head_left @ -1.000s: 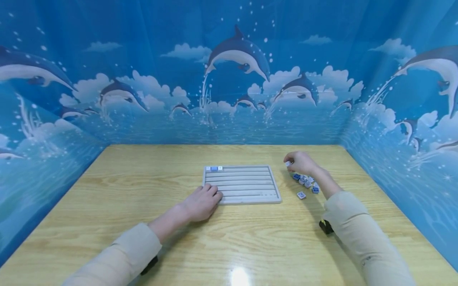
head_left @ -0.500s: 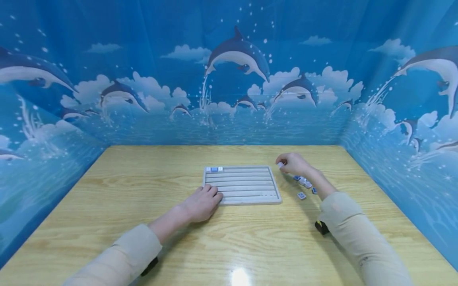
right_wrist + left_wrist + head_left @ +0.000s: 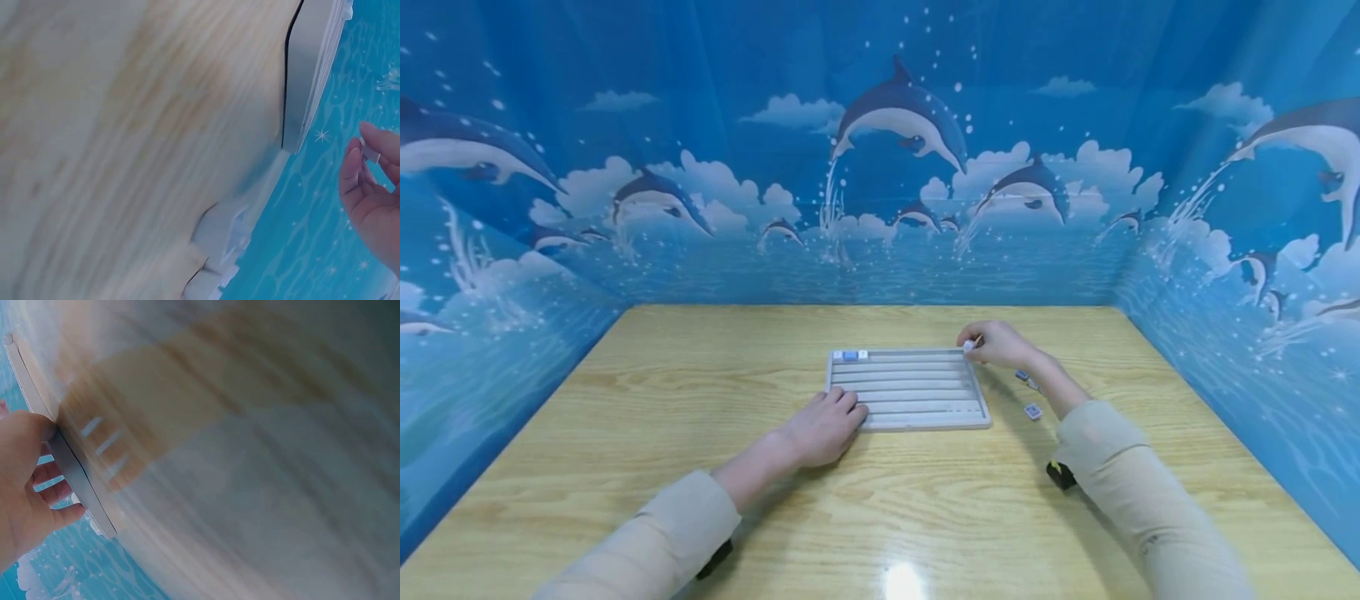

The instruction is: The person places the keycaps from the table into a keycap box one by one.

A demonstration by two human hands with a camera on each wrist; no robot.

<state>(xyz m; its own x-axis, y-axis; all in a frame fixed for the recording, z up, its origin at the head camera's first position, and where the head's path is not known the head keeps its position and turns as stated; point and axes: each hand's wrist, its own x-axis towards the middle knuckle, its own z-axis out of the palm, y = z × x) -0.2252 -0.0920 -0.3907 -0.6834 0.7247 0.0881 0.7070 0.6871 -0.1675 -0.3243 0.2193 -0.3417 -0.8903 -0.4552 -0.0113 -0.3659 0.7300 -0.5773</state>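
We see left hand [image 3: 823,427] touching tray [image 3: 910,385] at lower left, fingers slightly spread; right hand [image 3: 1000,345], fingers pinching tile [image 3: 968,345], near upper-right corner; counter [image 3: 647,400] extends left.

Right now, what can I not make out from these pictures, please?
Head view: marks on the white piece; too small, partly covered by the right hand.
Head view: near left corner of the tray; the left hand covers it.
Head view: full count of loose pieces; the right forearm overlaps them.
Right wrist view: the lowest piece; blurred, cut off by the bottom edge.
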